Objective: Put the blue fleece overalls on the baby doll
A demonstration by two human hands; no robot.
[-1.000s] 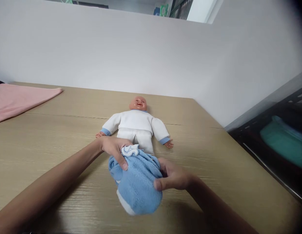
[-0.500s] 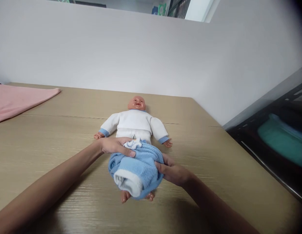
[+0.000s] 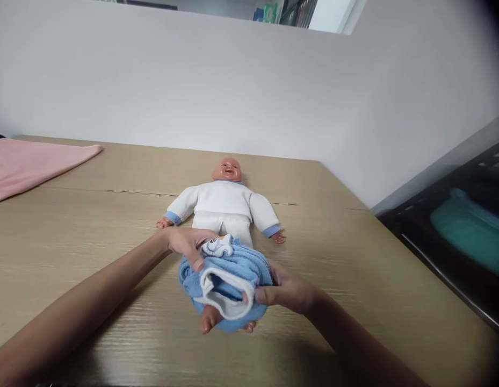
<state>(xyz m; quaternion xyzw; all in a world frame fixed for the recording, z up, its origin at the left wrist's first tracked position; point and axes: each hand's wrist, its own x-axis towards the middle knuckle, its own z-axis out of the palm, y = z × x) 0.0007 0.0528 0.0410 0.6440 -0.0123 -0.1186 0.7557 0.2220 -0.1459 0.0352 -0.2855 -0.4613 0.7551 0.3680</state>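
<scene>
A baby doll (image 3: 223, 200) in a white top and white trousers lies on its back on the wooden table (image 3: 92, 226), head away from me. A bunched light-blue fleece garment (image 3: 229, 271) with a white cuff and a small white patch sits over its lower legs. The doll's bare feet (image 3: 211, 318) stick out below the garment. My left hand (image 3: 187, 243) grips the garment's upper left edge. My right hand (image 3: 282, 291) pinches the white cuff on the right side.
A pink cloth (image 3: 27, 164) lies at the table's far left. A white partition wall (image 3: 233, 86) runs behind the table. To the right stands a dark rack (image 3: 454, 226) holding something teal (image 3: 472, 228).
The blue garment has been drawn up the doll's legs, so the bare feet show below it. My right hand has moved from the garment's side to pinching the white cuff.
</scene>
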